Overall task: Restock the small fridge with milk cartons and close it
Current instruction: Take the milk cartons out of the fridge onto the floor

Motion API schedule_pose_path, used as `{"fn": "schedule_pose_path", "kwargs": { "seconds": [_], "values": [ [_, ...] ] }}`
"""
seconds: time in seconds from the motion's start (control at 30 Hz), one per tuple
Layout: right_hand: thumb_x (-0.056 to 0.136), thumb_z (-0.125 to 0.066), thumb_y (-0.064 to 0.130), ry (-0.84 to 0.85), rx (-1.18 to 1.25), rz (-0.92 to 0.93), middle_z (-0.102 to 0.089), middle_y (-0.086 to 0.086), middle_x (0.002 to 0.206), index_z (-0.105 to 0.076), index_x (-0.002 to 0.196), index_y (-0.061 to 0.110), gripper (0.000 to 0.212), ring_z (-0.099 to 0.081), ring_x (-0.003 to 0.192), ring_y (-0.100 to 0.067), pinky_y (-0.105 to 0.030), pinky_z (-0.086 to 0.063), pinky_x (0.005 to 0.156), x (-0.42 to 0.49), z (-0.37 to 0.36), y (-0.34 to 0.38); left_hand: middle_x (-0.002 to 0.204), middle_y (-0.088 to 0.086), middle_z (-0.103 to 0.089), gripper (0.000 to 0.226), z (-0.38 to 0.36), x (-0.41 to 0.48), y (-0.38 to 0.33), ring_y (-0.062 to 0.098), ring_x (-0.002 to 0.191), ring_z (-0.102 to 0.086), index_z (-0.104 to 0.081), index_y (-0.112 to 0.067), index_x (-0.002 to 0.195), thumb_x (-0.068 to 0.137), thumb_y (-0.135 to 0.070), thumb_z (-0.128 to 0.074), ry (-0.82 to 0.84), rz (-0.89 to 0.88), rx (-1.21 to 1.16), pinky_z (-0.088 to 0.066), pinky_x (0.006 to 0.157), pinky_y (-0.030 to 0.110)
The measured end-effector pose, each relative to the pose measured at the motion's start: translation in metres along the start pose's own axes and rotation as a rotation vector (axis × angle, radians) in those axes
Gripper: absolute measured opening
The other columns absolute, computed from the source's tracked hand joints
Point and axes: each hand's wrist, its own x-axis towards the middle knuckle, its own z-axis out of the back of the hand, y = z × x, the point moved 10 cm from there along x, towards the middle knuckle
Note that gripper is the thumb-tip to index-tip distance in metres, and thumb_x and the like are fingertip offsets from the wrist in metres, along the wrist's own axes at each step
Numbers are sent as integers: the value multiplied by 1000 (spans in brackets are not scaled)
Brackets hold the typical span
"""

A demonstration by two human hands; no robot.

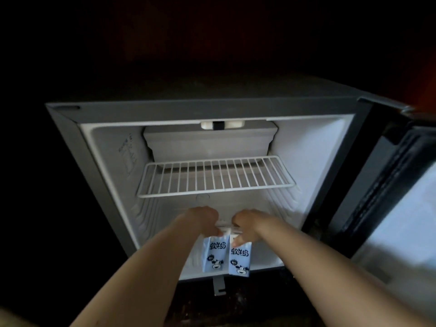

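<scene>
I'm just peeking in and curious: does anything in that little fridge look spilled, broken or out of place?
Nothing looks spilled or broken. The two milk cartons stand side by side at the front of the fridge floor, the left hand and right hand each gripping one top. The wire shelf sits level and bare.

Beneath the hands, two pale-blue printed paperboard milk cartons [225,254] look smooth and faintly satin. Above the hands, the white coated-wire shelf [212,177] has a slight sheen. Around them, the small fridge's moulded white plastic liner [313,166] is smooth and ribbed; its grey outer frame [165,112] looks matt.
</scene>
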Motion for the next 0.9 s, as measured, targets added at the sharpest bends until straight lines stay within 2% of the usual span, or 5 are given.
{"fn": "schedule_pose_path", "kwargs": {
  "seconds": [0.27,0.37,0.5,0.67,0.9],
  "values": [
    [85,-65,44,-1,-49,36,-60,-13,122,-49,129,4,62,-61,96,-27,-26,-43,63,-64,22,19,126,11,-57,52,4,-56,-24,28,113,-55,-52,-3,127,95,-43,-46,82,-41,60,-43,94,34],
    [83,-65,46,-48,-65,58,-64,-9,112,-55,117,7,53,-62,94,-26,-32,-46,72,-91,30,25,125,10,-57,49,21,-82,-37,27,112,-55,-52,-4,126,95,-42,-46,26,-108,60,-43,95,34],
    [82,-64,50,-147,-91,77,-54,-2,86,-50,93,13,40,-51,77,-22,-29,-32,55,-139,54,30,118,10,-60,42,43,-117,-53,26,105,-57,-56,-6,114,95,-42,-46,-43,-197,27,-43,86,31],
    [80,-61,59,-275,-133,65,-55,-5,95,-53,105,10,55,-51,79,-21,-30,-36,59,-204,86,27,114,6,-57,39,83,-172,-80,25,104,-56,-52,-13,112,95,-47,-43,-195,-231,37,-43,83,33],
    [79,-61,59,-437,-186,-7,-50,3,76,-49,86,17,44,-50,70,-17,-29,-34,55,-305,121,9,116,1,-57,37,140,-244,-149,22,103,-58,-45,-20,115,96,-50,-35,-456,-264,269,-43,82,36]
  ]
}}
